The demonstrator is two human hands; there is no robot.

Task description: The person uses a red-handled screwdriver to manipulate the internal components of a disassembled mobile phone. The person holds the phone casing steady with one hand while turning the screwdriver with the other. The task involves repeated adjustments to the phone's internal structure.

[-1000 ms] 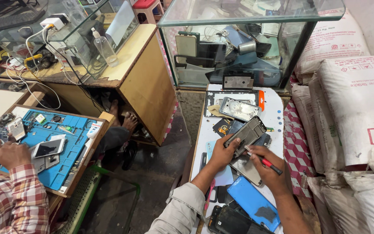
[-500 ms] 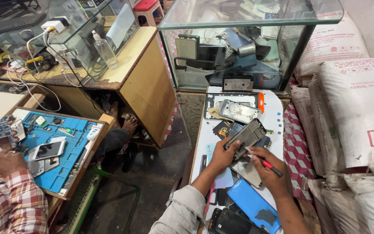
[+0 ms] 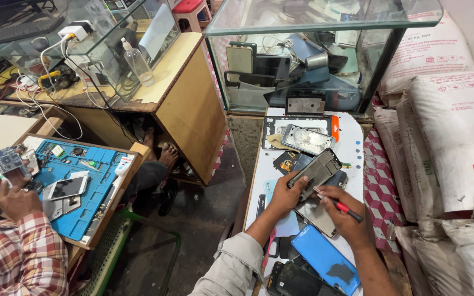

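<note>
1. Phone frame (image 3: 316, 174), dark and opened, back off, sits tilted above the white worktop (image 3: 352, 151), raised off the clutter of parts below it.
2. Left hand (image 3: 287, 193) is closed round the frame's lower left edge, fingers curled under, thumb on top.
3. Right hand (image 3: 342, 212) is closed on a red-handled screwdriver (image 3: 342, 207); its tip points at the frame's lower edge, at or just short of contact, too small to tell which.
4. Step in hand, as I judge it: working a screw or clip along that lower edge. Next move calls for seating the tip squarely and holding the frame steady against the twist.
5. Around them: a silver phone shell (image 3: 306, 139) further up the worktop, a blue phone cover (image 3: 325, 257) near the wrist, a glass display case (image 3: 314, 49) at the far end.
6. At left, a co-worker in a checked sleeve (image 3: 20, 252) holds a circuit board (image 3: 6, 161) beside a blue repair mat (image 3: 78, 186).
7. Against the frame a second back: both hands keep the same grips, frame at much the same tilt; the co-worker's board has risen off the mat.
</note>
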